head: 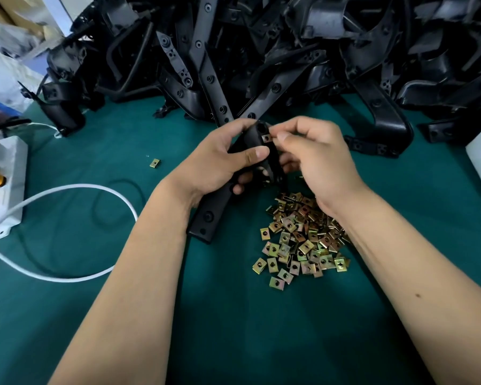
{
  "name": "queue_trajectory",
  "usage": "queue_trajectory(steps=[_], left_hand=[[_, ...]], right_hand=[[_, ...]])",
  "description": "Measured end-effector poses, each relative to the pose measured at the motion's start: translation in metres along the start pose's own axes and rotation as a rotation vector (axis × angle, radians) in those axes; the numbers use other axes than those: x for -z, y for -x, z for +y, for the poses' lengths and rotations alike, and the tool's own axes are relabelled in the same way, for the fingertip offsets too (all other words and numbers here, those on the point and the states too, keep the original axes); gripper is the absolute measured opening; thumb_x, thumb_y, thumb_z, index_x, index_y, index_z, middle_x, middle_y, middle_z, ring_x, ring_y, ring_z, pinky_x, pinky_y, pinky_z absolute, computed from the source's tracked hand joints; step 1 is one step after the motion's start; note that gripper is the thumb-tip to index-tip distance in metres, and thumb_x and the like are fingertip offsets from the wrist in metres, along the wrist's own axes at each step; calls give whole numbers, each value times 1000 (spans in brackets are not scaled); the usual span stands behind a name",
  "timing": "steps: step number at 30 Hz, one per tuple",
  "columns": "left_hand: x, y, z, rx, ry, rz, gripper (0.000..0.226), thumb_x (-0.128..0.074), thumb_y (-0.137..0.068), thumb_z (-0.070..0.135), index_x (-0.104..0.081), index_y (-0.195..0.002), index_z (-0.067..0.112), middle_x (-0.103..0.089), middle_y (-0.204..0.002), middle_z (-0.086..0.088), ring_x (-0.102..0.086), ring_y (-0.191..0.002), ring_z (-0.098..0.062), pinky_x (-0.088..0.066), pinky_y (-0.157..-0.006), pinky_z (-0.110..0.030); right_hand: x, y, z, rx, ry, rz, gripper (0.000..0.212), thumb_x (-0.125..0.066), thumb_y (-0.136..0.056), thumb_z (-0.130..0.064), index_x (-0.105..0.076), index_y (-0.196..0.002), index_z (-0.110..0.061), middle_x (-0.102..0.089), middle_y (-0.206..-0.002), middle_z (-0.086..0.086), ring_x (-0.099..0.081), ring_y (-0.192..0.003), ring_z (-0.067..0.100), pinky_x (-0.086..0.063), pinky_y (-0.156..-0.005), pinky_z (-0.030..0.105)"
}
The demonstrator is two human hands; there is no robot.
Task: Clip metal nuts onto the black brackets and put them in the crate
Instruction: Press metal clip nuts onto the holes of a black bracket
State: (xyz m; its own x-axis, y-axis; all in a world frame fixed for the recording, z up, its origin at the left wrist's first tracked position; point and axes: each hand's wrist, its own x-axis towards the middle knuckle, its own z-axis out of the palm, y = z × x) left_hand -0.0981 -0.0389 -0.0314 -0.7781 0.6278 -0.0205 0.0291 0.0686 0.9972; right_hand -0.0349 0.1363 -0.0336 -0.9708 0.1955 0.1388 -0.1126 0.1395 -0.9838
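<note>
1. Black bracket (257, 151), gripped by the left hand (217, 162), is held above the green surface (109, 245), just behind the nut heap (303, 240).
2. Right hand (314, 159) fingers (283, 136) pinch a metal nut (267, 138) against the bracket's top end.
3. More brackets (261, 45) are piled well behind the heap; a stray nut (155, 162) lies to its left.

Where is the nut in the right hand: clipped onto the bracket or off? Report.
Cannot tell: the right hand pinches the nut against the bracket top edge; seating is hidden.
</note>
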Motion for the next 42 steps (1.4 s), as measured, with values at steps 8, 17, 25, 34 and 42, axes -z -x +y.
queue_trajectory(steps=[8,17,25,34,42], left_hand=[[5,0,-2,-9,165,195,14,-60,-103,11,-56,-116,12,-61,-77,-3,-43,-54,-15,-40,-42,-22],[20,2,-7,-5,399,257,37,-76,-82,9,-55,-113,11,-60,-84,1,-45,-59,-12,-40,-47,-21],[17,4,-4,-30,157,180,53,-87,-70,11,-57,-114,11,-74,-90,-1,-54,-52,-12,-50,-50,-21],[8,3,-3,-54,109,139,57,-86,-68,14,-58,-118,12,-75,-96,3,-63,-64,-6,-52,-52,-20],[3,2,-3,-69,104,132,59,-86,-70,12,-57,-121,9,-74,-95,1,-64,-69,-10,-52,-53,-20]], right_hand=[[12,-4,-3,223,422,-49,17,-65,-98,-22,-70,-114,-22,-76,-93,-9,-69,-91,9,-55,-84,30],[14,-4,2,335,852,-369,10,-84,-83,-32,-79,-92,-32,-54,-106,-4,-37,-111,16,-38,-101,33],[6,-6,7,251,616,-67,19,-75,-92,-13,-74,-109,-20,-65,-83,-18,-58,-76,-8,-44,-71,16],[1,-4,0,-90,-170,110,16,-78,-85,-2,-79,-85,-17,-77,-79,3,-74,-84,16,-54,-67,22],[-8,1,-5,-234,-348,138,10,-81,-84,-4,-79,-82,-14,-78,-86,12,-73,-79,23,-62,-78,40]])
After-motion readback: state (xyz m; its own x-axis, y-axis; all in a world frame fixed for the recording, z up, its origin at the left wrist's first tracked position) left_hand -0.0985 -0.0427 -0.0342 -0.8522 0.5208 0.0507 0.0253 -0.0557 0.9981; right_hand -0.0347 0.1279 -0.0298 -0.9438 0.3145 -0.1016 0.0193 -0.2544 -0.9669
